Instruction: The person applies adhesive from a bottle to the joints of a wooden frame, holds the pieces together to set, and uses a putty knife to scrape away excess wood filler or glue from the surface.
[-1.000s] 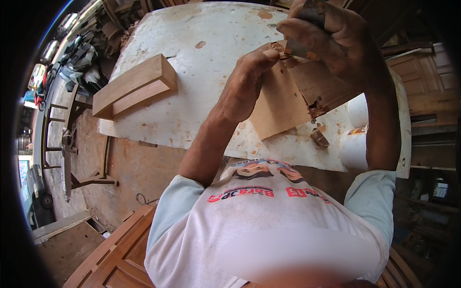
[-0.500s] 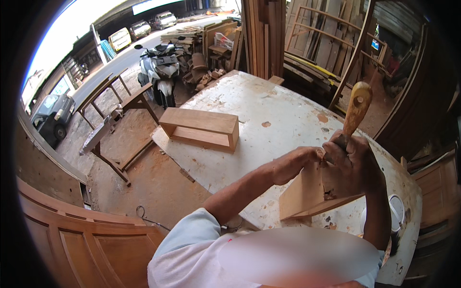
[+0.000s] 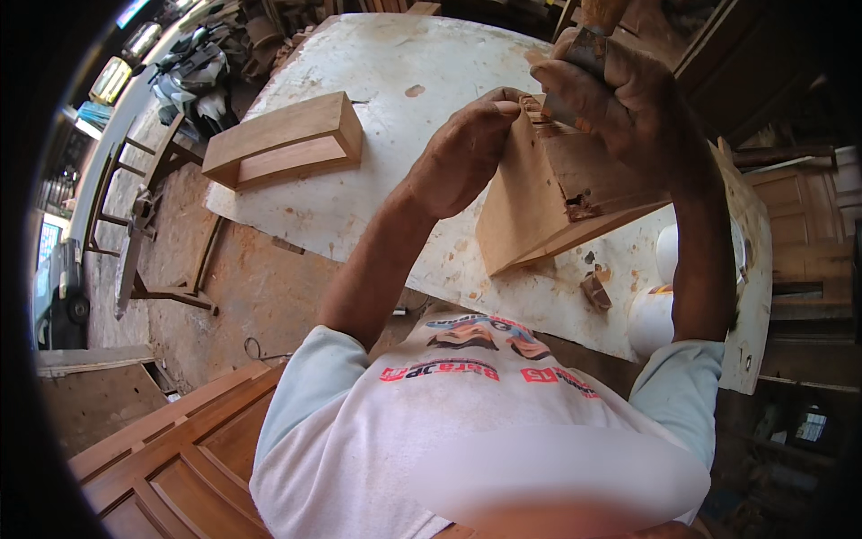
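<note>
A pale wooden box (image 3: 519, 202) stands tilted toward me on the worktable, with rough, dark brown patches along its near edge and upper corner. My left hand (image 3: 462, 157) grips its upper left corner, thumb and fingers closed on the edge. My right hand (image 3: 637, 112) is wrapped around a putty knife (image 3: 588, 52) with a wooden handle and a wide metal blade. The blade's lower end lies against the streaked top corner, close to my left fingertips. Part of the handle is cut off by the upper rim.
Another open wooden box (image 3: 278, 139) sits at the left of the white, stained worktable (image 3: 409, 54). White tubs (image 3: 650, 322) stand beside my right forearm, near a small brown scrap (image 3: 594, 292). A panelled door (image 3: 197, 458) lies lower left; a wooden trestle (image 3: 171, 292) stands beyond.
The view has tipped downward, so the table and hands sit higher in the picture. Both hands stay at the box's corner, the putty knife still in my right hand.
</note>
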A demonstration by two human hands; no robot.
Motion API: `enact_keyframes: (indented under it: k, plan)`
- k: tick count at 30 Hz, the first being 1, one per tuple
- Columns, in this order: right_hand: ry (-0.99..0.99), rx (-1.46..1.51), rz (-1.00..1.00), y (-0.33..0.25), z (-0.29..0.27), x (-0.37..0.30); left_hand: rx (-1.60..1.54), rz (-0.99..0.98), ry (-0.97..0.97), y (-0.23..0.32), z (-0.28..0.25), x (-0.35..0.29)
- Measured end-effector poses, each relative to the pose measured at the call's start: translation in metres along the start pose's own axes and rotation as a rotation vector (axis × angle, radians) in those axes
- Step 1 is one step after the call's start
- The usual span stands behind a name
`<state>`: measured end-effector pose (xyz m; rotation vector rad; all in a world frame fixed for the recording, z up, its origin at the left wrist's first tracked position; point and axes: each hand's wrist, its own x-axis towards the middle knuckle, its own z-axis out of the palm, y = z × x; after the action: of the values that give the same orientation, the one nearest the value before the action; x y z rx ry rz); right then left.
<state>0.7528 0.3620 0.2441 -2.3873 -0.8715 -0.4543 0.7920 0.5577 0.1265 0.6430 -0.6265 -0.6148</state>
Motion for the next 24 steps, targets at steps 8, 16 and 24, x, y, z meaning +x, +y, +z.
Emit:
enact_keyframes:
  k: [8,16,24]
  plan:
    - [0.017,-0.043,0.066,-0.008,0.001,-0.004,0.044,0.113,-0.041,-0.007,-0.004,-0.004]
    - [0.030,-0.033,0.021,-0.014,-0.002,-0.007,-0.022,0.123,-0.092,-0.012,-0.009,-0.002]
    - [0.100,0.003,0.009,-0.015,-0.001,-0.011,-0.042,0.126,-0.108,-0.013,-0.005,-0.002]
